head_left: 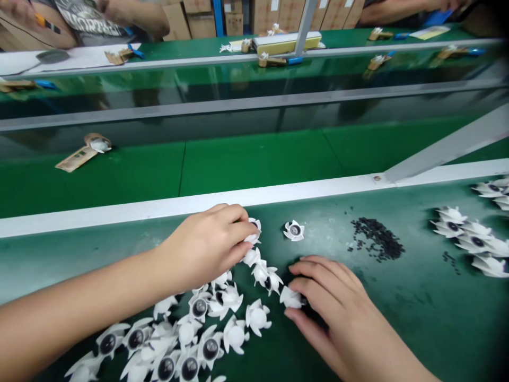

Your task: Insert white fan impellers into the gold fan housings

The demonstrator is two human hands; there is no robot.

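Observation:
My left hand (212, 239) reaches in from the left, closed, with its fingertips round a small white fan impeller (253, 233). My right hand (332, 294) has its thumb and fingers curled about another white impeller (291, 298) on the green tabletop. Between the hands a short row of white impellers (260, 270) runs slantwise. One more impeller (294, 231) lies by itself, its dark hub facing up. Below my left forearm spreads a pile of impellers (189, 331), some showing dark hubs and others their white caps.
A heap of tiny black pieces (376, 239) lies right of centre. More impellers (473, 239) stand in rows at the far right. Past the white rail (119, 212) a green belt carries a brown-handled part (85, 151). Co-workers' arms (139, 18) show across the line.

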